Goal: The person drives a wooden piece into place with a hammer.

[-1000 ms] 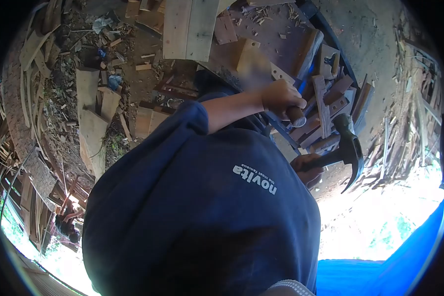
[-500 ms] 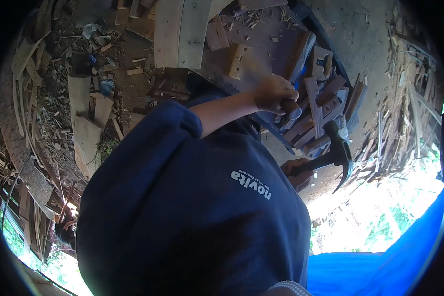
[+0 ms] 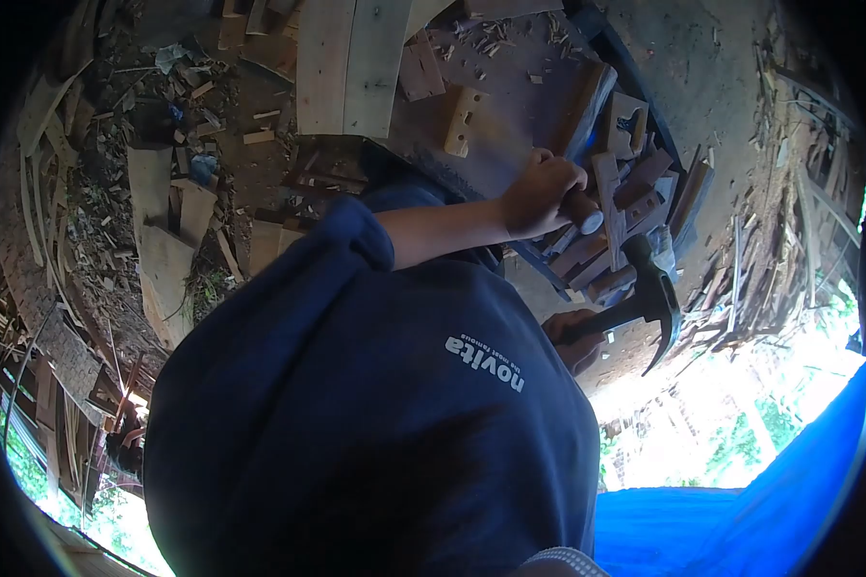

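My left hand (image 3: 546, 197) is closed around a chisel (image 3: 581, 212). Only its round brown handle with a pale butt end shows; the blade is hidden. Below it, near my shirt, my right hand (image 3: 575, 341) grips the handle of a claw hammer (image 3: 652, 296), its dark head pointing up and its claw curving down. Just beyond my left hand lies a pile of cut wooden pieces (image 3: 635, 188), some with slots cut in them. A thick timber block (image 3: 585, 111) lies above the hand, and a light wooden piece with holes (image 3: 465, 122) lies to its left.
Pale boards (image 3: 346, 67) reach in from the top. Wood scraps and chips (image 3: 202, 125) litter the ground on the left. More offcuts are heaped at the right (image 3: 770, 250), with a blue sheet (image 3: 683, 529) at the lower right.
My left hand has moved a little to the right with the chisel, and the blur near it has gone. The hammer has shifted slightly left in my right hand.
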A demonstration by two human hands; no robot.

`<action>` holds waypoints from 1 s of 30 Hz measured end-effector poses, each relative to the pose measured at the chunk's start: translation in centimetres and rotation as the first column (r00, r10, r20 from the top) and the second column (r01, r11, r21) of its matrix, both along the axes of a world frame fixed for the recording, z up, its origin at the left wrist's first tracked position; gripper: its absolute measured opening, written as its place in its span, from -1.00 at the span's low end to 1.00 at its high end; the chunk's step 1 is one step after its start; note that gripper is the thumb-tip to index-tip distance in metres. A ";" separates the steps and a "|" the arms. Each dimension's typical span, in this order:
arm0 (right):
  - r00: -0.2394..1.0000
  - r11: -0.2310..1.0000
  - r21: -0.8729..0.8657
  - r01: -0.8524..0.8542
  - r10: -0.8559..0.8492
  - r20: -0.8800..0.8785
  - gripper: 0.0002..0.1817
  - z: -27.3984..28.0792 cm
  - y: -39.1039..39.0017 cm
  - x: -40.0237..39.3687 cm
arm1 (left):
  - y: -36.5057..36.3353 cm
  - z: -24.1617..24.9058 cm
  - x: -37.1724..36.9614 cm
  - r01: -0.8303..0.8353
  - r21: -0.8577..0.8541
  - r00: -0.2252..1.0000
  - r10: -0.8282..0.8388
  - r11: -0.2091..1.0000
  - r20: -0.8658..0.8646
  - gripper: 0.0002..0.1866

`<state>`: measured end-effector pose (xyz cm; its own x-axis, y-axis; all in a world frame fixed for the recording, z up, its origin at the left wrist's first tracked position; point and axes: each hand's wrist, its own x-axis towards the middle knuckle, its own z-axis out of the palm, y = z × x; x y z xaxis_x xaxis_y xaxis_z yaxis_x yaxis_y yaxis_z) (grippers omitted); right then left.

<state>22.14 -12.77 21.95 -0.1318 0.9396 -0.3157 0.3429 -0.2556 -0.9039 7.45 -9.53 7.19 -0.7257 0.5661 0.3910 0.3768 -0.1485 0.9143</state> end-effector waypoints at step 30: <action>0.875 0.962 0.003 -0.273 0.248 0.415 -0.31 0.4 1.0 3.7 | 1.7 -1.9 -1.6 0.215 -0.018 0.936 -0.211 0.976 -0.281 -0.73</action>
